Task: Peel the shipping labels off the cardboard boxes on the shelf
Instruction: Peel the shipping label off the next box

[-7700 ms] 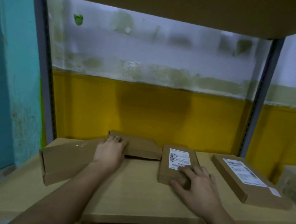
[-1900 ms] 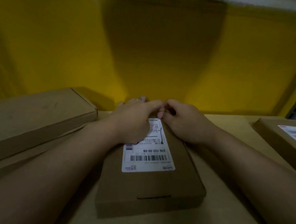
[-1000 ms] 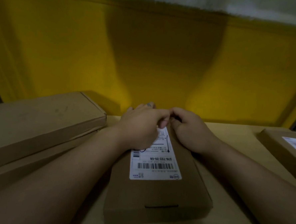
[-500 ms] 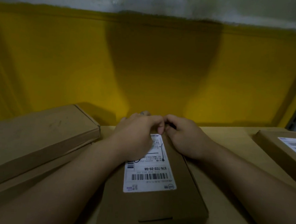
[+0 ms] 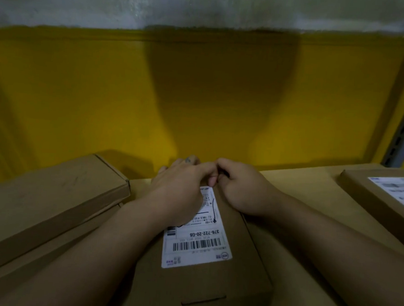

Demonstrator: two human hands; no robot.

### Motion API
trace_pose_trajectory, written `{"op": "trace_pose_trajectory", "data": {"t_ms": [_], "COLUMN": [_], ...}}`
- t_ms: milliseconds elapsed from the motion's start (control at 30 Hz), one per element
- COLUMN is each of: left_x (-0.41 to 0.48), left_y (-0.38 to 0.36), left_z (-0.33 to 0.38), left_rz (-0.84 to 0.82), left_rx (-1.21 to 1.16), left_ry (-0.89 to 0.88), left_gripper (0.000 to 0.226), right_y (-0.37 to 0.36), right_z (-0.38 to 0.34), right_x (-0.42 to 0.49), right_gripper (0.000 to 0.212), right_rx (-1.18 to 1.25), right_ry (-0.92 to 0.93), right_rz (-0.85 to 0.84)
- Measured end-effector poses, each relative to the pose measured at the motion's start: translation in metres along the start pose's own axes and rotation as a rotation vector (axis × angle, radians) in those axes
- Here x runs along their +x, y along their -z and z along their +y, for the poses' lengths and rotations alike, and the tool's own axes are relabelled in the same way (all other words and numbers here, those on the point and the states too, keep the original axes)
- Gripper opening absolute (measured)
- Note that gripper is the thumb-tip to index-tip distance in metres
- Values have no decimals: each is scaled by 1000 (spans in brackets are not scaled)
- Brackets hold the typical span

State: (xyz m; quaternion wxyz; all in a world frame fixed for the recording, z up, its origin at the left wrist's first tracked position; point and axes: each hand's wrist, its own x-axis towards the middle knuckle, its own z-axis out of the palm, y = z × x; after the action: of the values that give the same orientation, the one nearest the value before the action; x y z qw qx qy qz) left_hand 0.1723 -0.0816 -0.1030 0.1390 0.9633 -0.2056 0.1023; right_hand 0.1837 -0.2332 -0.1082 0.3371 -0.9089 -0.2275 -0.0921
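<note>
Label [image 5: 197, 244]: thin, light paper stuck flat on the middle box [image 5: 243, 269]; probably tears if yanked, so start at a far corner.
Box: stiff cardboard, flat on the shelf [image 5: 312, 195].
Left hand [image 5: 182, 189]: spread over the label's far half, pressing down.
Right hand [image 5: 243, 191]: fingers curled at the far corner; any pinch is hidden.

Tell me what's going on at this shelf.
A person is working on the middle cardboard box on the shelf. The left hand and right hand meet at the far end of its shipping label, fingers curled there, apparently picking at the edge. The label lies mostly flat, not yet peeled. Another labelled box waits at right.
</note>
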Motion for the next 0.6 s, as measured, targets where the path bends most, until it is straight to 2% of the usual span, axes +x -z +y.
{"op": "trace_pose_trajectory", "data": {"t_ms": [200,367,500,600], "left_x": [0,1,-1,-4], "left_y": [1,1,1,-1], "left_z": [0,1,0,-3], "left_rz": [-16,-2,7,17], "left_rx": [17,17,6,6], "left_ry": [2,-13,-36,-56], "left_gripper": [34,35,27,30], "right_y": [0,0,-2,-2], "right_z": [-2,-4,-3,-3], "right_x": [0,-1,-1,0], "right_gripper": [27,15,15,21], "right_rx": [5,-3,-4,-7], "right_ry": [-13,-14,-27,-38], "right_rz": [4,0,9,6]}}
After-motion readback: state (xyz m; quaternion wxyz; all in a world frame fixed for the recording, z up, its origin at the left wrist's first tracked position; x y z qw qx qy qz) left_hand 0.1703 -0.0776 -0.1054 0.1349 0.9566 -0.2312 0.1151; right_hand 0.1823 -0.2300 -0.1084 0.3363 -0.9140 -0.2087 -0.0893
